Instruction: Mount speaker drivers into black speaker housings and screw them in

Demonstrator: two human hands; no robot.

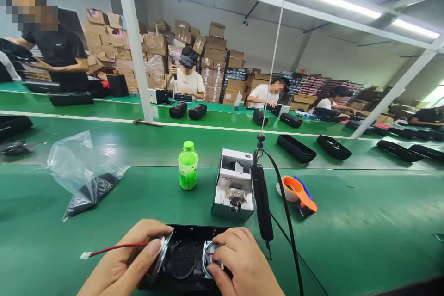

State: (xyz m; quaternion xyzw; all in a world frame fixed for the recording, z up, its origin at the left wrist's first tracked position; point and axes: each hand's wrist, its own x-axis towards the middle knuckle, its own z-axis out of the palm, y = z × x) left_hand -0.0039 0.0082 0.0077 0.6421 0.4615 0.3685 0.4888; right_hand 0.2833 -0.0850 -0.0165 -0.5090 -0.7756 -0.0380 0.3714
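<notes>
The black speaker housing (pixel 183 259) lies on the green workbench (pixel 347 240) directly before you. Your left hand (pixel 126 259) grips a round speaker driver (pixel 161 252) by its rim, its red lead (pixel 118 246) running toward 9 o'clock. Your right hand (pixel 244 259) closes narrowly around a second driver (pixel 210 259) at the housing. From the housing, a green bottle (pixel 188 166) stands at 12 o'clock, a screw feeder (pixel 234 185) at 1 o'clock, and a hanging electric screwdriver (pixel 262 201) at 2 o'clock.

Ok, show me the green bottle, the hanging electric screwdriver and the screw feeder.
Green bottle (pixel 188 171), head view, on label.
Electric screwdriver (pixel 262 203), head view, on black body.
Screw feeder (pixel 222 196), head view, on white casing.
</notes>
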